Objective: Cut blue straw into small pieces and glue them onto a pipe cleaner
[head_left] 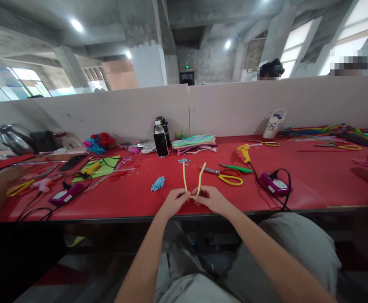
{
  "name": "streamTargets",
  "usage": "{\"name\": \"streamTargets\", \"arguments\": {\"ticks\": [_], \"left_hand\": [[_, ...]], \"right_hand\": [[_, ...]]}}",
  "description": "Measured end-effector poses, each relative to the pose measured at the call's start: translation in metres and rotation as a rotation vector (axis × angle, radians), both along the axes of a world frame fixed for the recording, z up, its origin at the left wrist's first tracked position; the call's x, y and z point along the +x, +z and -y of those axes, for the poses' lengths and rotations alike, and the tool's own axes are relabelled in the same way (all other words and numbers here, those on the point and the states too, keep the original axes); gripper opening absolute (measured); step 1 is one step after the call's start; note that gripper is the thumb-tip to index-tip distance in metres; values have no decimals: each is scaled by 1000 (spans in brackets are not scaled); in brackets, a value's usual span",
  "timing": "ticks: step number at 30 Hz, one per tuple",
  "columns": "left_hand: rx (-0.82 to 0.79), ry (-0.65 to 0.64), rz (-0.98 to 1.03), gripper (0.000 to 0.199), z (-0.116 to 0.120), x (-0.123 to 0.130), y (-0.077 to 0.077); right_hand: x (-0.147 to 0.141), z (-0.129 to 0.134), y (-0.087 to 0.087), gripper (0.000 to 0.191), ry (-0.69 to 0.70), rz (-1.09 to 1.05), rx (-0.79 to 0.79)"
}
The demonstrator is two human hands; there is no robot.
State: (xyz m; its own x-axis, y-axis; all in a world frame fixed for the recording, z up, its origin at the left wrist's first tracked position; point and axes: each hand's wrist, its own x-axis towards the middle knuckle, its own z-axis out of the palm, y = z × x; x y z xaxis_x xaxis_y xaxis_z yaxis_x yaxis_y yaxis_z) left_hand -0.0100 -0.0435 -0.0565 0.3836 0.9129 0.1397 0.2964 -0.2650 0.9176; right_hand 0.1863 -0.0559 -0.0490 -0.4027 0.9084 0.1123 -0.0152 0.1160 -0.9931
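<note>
Tabletop (133, 202), center: smooth red, light sheen | jug (13, 141), far left: glossy metal | yellow stem (184, 176), center: matt, fuzzy-looking | glue gun (243, 153), right of center: yellow plastic | trousers (300, 240), lower right: matt grey cloth | pillar (139, 25), upper left: rough concrete

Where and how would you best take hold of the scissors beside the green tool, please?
I'd grip the scissors by the yellow loop, coming from the near right side: it faces that way, while the blades point left and the green tool lies just behind.
</note>
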Motion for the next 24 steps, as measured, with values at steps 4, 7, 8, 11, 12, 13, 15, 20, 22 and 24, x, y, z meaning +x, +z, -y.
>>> {"name": "streamTargets", "arguments": {"ticks": [4,7,8,11,12,13,15,20,22,24], "left_hand": [[-6,8,9,43,0,0,1],[-8,28,33,42,0,0,3],[-7,37,46,41,0,0,3],[-1,60,93,41,-2,-1,3],[2,67,110,42,-2,-1,2],[4,76,126,41,-3,-1,1],[9,108,161,36,-5,0,-2],[2,172,208,49,-9,1,-9],[0,162,197,47,-10,1,-10],[3,147,185,43,-9,0,-9]], "right_hand": [[3,4,1,27,-11,112,89],[1,4,7,26,-43,170,168],[-1,4,10,26,-60,184,192],[-7,3,15,29,-110,212,237],[-9,2,15,30,-120,216,244],[-10,1,14,31,-123,217,247],[-11,-1,11,32,-116,206,243],[-11,-12,-6,37,-72,148,202],[-11,-16,-10,38,-70,123,182],[-11,-20,-12,37,-81,96,162]]}}
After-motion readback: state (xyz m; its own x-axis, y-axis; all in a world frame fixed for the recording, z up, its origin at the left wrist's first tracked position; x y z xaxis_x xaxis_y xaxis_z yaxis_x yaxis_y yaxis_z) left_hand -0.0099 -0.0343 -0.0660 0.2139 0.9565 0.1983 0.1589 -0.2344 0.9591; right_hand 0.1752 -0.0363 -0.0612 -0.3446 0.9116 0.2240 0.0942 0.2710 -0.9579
